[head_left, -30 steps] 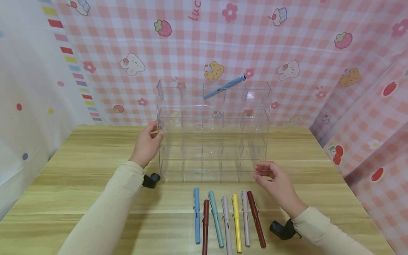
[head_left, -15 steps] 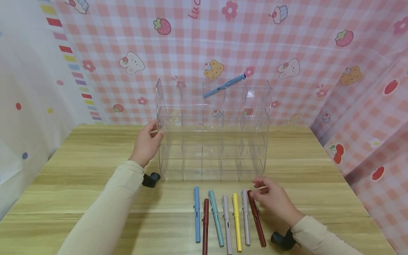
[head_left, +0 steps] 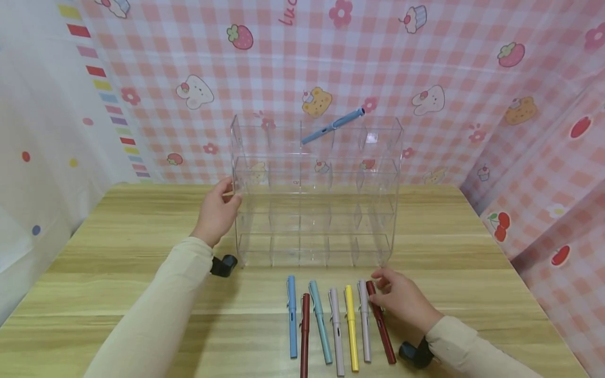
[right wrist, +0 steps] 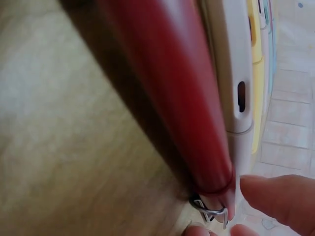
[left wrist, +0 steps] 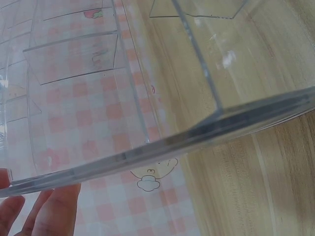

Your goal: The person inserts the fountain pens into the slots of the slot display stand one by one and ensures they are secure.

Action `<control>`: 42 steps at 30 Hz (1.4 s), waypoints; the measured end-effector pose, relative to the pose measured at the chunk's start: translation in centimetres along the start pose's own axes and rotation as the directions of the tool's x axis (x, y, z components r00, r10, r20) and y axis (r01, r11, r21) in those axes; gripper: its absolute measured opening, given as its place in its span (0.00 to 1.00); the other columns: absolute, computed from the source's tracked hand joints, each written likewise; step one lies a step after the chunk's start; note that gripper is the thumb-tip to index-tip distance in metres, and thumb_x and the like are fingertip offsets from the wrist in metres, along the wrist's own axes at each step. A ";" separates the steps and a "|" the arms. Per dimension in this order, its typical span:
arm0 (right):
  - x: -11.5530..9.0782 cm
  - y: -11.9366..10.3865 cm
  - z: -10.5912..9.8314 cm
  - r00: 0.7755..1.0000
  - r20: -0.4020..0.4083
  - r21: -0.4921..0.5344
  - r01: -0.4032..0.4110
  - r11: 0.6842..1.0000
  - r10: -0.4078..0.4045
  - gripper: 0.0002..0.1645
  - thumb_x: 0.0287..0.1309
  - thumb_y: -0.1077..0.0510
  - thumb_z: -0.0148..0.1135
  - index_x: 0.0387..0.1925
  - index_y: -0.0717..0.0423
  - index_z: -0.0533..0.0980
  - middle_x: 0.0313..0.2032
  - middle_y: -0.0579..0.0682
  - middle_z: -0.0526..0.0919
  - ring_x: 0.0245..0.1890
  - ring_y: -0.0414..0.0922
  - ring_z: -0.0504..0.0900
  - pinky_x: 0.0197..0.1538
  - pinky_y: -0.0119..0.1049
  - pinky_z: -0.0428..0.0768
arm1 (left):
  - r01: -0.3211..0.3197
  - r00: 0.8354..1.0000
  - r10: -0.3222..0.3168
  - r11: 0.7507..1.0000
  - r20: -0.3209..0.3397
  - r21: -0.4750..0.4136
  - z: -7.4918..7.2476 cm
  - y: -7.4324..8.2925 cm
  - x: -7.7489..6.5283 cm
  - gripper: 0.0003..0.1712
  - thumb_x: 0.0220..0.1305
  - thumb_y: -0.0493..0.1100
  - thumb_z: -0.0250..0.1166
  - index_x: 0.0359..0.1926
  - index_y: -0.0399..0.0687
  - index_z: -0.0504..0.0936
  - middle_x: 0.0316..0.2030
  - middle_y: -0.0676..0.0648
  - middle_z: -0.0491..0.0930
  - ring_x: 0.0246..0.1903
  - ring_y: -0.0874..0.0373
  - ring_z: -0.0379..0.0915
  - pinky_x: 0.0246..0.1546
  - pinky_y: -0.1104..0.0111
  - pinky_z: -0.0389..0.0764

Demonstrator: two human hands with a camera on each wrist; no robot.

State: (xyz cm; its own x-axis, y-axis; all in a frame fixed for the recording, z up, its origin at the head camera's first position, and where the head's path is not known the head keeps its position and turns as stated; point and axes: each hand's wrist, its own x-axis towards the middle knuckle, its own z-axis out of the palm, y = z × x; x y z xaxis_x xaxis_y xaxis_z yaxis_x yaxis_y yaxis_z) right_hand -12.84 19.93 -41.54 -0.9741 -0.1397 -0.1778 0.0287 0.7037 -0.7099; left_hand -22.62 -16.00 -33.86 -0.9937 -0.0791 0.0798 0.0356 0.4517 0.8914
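A clear plastic rack (head_left: 314, 214) with rows of compartments stands upright on the table. My left hand (head_left: 216, 212) grips its left side panel (left wrist: 162, 145), thumb and fingers on either side of the edge. One blue pen (head_left: 333, 126) lies slanted across the rack's top row. In front, my right hand (head_left: 402, 296) is at the cap end of the rightmost dark red pen (head_left: 381, 323); the thumb (right wrist: 275, 196) is beside the cap and other fingertips lie just past its wire clip (right wrist: 211, 212). Thumb and fingers are parted around this end.
Left of that pen lie a lilac pen (head_left: 364, 323), a yellow pen (head_left: 351, 328), a second lilac pen (head_left: 336, 331), a teal pen (head_left: 320, 323), another dark red pen (head_left: 304, 336) and a blue pen (head_left: 292, 317). A checked cloth (head_left: 283, 68) hangs behind the wooden table (head_left: 142, 273).
My right hand has left the rack's lower right corner and come down and leftward to the rightmost dark red pen. The left hand keeps its place on the rack.
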 end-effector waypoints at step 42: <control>0.3 -2.7 -3.0 1.000 0.013 0.089 -0.005 0.996 0.004 0.23 0.52 0.66 0.60 0.51 0.66 0.70 0.32 0.55 0.76 0.24 0.44 0.74 0.27 0.38 0.78 | 0.017 1.000 -0.016 1.000 0.024 -0.016 -0.1 0.1 -0.1 0.30 0.72 0.37 0.50 0.73 0.41 0.56 0.65 0.35 0.65 0.61 0.42 0.66 0.54 0.52 0.76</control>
State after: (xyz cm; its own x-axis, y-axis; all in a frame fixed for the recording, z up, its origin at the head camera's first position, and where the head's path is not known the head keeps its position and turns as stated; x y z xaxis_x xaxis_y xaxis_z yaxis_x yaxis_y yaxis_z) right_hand -13.83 20.04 -37.65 -0.9709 -0.1460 -0.1899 0.0538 0.6395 -0.7669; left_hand -22.55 -16.05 -33.70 -0.9964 -0.0648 0.0541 0.0205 0.4359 0.8997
